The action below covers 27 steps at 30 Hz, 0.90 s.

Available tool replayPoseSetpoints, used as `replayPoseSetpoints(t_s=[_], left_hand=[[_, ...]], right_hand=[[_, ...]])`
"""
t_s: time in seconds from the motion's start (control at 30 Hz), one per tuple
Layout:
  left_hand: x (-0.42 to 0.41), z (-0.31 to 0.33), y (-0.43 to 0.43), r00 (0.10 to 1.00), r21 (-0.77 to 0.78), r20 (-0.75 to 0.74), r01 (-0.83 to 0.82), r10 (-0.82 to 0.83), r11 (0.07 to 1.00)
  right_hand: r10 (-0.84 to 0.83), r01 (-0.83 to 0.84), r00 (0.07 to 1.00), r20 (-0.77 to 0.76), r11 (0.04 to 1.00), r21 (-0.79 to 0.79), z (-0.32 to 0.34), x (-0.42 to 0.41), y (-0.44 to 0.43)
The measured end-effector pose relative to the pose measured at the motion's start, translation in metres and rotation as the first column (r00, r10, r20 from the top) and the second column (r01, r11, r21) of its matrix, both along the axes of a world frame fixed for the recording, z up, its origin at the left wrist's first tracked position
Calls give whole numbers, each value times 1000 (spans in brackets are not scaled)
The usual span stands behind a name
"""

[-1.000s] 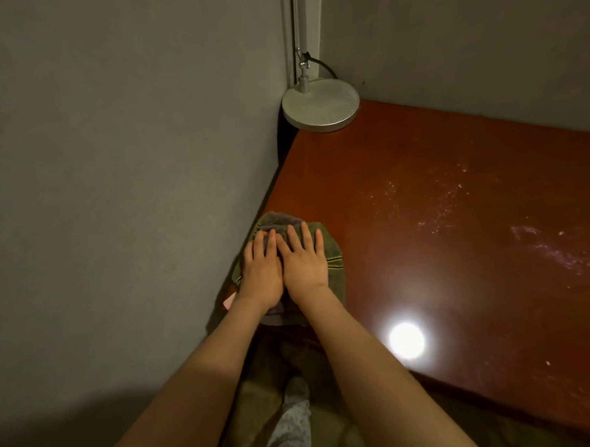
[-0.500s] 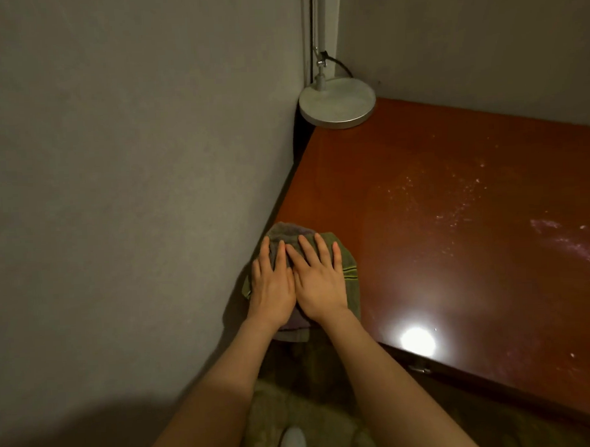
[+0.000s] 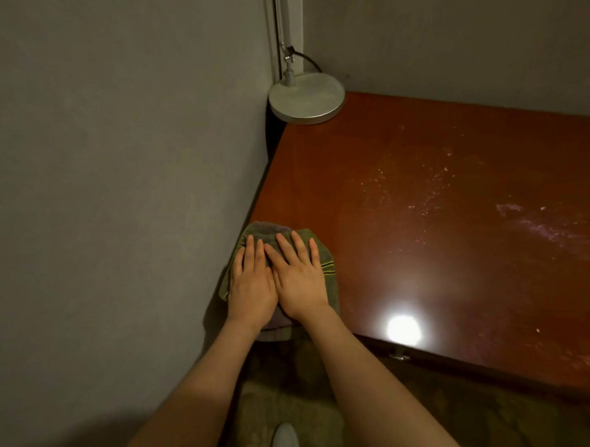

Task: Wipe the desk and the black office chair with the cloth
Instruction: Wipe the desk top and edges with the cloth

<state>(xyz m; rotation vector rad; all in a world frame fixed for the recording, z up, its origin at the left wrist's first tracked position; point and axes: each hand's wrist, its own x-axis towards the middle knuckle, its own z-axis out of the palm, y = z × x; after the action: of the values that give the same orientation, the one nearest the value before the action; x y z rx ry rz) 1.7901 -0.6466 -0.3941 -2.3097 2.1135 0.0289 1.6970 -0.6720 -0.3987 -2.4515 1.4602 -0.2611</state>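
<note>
A folded green-grey cloth point(image 3: 326, 259) lies on the near left corner of the reddish-brown desk point(image 3: 439, 237), close to the wall. My left hand point(image 3: 251, 286) and my right hand point(image 3: 298, 280) lie flat side by side on the cloth, fingers straight, pressing it onto the desk top. White dust and smears show on the desk's middle and right part. The black office chair is not in view.
A grey wall point(image 3: 116, 197) runs along the desk's left side. A round silver lamp base point(image 3: 306, 97) with its pole and cable stands in the far left corner. A light glare point(image 3: 403, 330) sits near the front edge. My shoe point(image 3: 285, 441) shows on the floor below.
Both hands stay flat on the cloth at the desk's near left corner; they and the cloth have slid slightly toward the front edge. The view has shifted a little.
</note>
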Motion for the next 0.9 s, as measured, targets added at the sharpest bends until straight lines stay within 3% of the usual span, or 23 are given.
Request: replayPoseSetpoints(t_s=[0.47, 0.9], left_hand=[[-119, -6, -13, 995, -21, 25, 101, -101, 995], [-134, -10, -29, 995, 15, -16, 102, -102, 995]], right_hand=[[-179, 166, 973, -143, 981, -97, -4, -122, -5], [-199, 186, 977, -82, 972, -141, -11, -142, -20]])
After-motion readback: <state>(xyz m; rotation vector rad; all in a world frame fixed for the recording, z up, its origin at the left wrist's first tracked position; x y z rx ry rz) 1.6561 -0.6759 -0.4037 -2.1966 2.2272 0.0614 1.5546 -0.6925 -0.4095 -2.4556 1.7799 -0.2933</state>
